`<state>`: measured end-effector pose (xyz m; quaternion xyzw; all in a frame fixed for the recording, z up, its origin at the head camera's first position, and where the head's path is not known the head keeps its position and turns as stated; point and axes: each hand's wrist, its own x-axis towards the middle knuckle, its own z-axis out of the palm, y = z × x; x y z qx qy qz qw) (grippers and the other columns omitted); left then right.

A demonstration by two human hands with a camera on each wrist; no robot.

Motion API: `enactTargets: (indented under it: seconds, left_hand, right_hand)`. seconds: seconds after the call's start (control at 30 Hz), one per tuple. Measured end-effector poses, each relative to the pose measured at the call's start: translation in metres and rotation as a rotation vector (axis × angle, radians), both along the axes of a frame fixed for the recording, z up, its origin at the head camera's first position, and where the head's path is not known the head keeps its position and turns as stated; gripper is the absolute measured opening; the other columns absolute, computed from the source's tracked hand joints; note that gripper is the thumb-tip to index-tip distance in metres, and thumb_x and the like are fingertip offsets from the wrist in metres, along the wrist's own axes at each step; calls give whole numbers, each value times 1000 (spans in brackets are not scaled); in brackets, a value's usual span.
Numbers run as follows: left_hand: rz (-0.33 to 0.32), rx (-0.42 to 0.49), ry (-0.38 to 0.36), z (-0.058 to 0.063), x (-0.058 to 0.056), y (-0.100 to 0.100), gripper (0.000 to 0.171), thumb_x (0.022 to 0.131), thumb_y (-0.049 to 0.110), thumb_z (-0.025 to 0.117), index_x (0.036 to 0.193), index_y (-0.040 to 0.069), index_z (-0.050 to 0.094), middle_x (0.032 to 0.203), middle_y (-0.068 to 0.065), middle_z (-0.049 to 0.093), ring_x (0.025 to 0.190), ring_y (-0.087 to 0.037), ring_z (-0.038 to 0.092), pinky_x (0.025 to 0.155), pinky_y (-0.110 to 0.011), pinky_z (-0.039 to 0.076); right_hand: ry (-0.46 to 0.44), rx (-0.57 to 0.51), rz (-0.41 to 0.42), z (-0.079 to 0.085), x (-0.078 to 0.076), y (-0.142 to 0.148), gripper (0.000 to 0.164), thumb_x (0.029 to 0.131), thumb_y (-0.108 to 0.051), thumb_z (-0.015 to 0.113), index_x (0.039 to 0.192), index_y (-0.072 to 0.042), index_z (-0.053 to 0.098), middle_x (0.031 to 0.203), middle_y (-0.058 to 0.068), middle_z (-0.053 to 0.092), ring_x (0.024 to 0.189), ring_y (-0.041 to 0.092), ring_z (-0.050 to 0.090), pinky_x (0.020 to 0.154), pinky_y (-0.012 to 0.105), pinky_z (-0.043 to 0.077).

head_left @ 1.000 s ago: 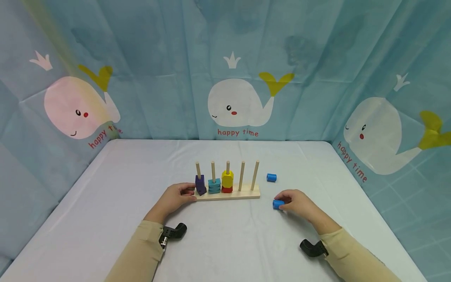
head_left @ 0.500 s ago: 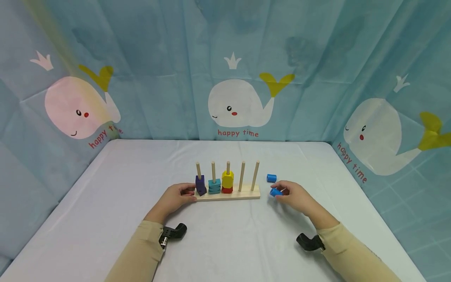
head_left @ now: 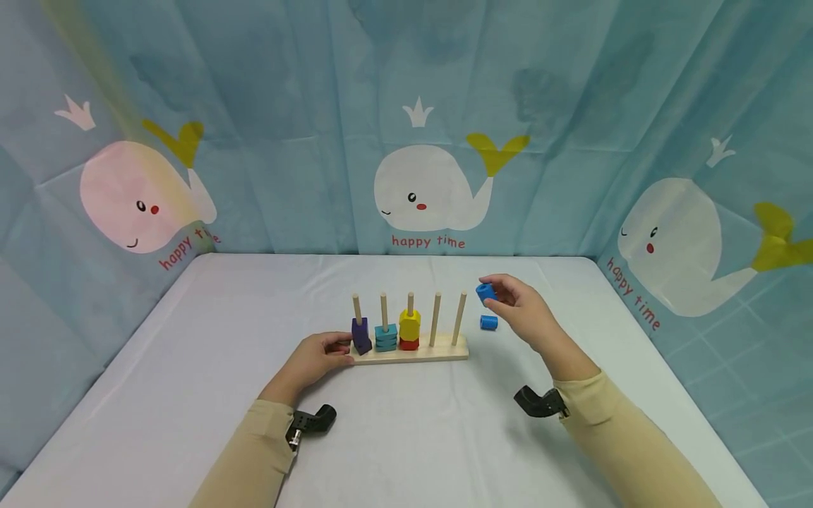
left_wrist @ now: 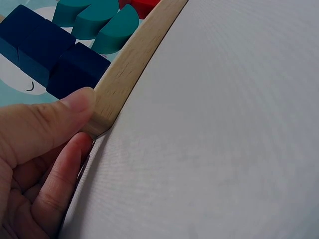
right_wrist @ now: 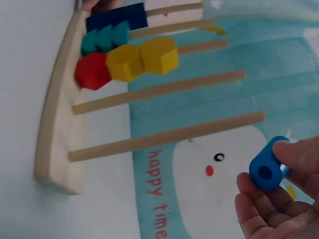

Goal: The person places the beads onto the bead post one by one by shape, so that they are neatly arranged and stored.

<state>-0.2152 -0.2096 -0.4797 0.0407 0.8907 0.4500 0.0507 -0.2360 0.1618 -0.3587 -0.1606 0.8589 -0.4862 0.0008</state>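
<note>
A wooden peg stacker [head_left: 444,353] stands on the table with several upright pegs. My left hand [head_left: 312,358] grips the left end of its base, thumb on the front corner in the left wrist view. Dark purple-blue blocks [head_left: 360,334], teal blocks [head_left: 385,339], and yellow blocks [head_left: 409,323] over a red block [head_left: 409,345] sit on the three left pegs. The two right pegs are bare. My right hand [head_left: 524,314] pinches a blue cylinder bead [right_wrist: 264,158] between thumb and fingers, raised right of the rightmost peg. Its hole shows in the right wrist view.
A second blue cylinder bead [head_left: 489,322] lies on its side on the white tablecloth [head_left: 406,437], right of the stacker and below my right hand. A blue whale-print curtain [head_left: 305,190] hangs behind the table and along its sides.
My right hand has lifted the blue cylinder bead off the table and carried it up and leftward, past the other bead. The bead has tilted. My left hand stays on the stacker's base.
</note>
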Motion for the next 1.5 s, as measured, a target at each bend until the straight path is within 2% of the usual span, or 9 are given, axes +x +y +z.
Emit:
enactTargets:
  seconds: [0.13, 0.3, 0.43, 0.57, 0.77, 1.0, 1.5]
  left_hand:
    - [-13, -3, 15, -3, -1, -2, 51, 73, 25, 77, 119, 11, 61, 97, 1, 66, 89, -11, 59, 84, -37, 46]
    - [-24, -10, 40, -5, -3, -3, 49, 73, 24, 77, 118, 11, 62, 95, 2, 66, 88, -10, 60, 82, -35, 47]
    - [-23, -3, 38, -5, -3, -3, 49, 73, 25, 77, 118, 11, 62, 96, 2, 66, 88, -11, 60, 82, -35, 47]
    - [-20, -12, 32, -5, -3, -3, 50, 73, 26, 77, 118, 12, 62, 96, 2, 66, 89, -11, 60, 83, -35, 47]
    - [-17, -21, 31, -5, -4, -3, 49, 73, 25, 77, 118, 13, 62, 96, 3, 66, 89, -11, 60, 84, -35, 46]
    - [-25, -17, 39, -5, -3, -3, 48, 73, 24, 77, 118, 12, 62, 95, 3, 67, 88, -11, 60, 83, -35, 47]
    - [-24, -9, 36, -3, -2, -1, 48, 73, 24, 77, 117, 12, 63, 94, 3, 66, 88, -10, 60, 82, -36, 47]
  right_hand:
    - [41, -103, 13, 9, -3, -11, 34, 91, -11, 57, 124, -7, 50, 108, 13, 55, 96, 22, 57, 81, 20, 47]
    - [72, -169, 36, 14, -3, -27, 38, 90, -10, 57, 127, -5, 47, 111, 14, 52, 99, 20, 58, 85, 26, 47]
    - [51, -224, 65, 14, -2, -41, 38, 89, -10, 59, 125, -4, 49, 110, 14, 54, 98, 19, 60, 87, 30, 47]
    - [33, -268, 93, 13, -2, -52, 35, 88, -8, 60, 121, -2, 51, 110, 15, 55, 96, 21, 59, 87, 29, 47]
    - [19, -272, 88, 11, -5, -62, 32, 86, -8, 63, 117, -3, 54, 107, 15, 57, 94, 24, 58, 84, 29, 48]
    - [23, -215, 65, 7, -6, -65, 27, 85, -11, 64, 111, -7, 57, 102, 9, 60, 88, 22, 55, 78, 30, 48]
    - [-102, -241, 36, -5, -11, -65, 30, 81, -9, 69, 108, -4, 57, 97, 11, 56, 86, 22, 52, 74, 24, 47]
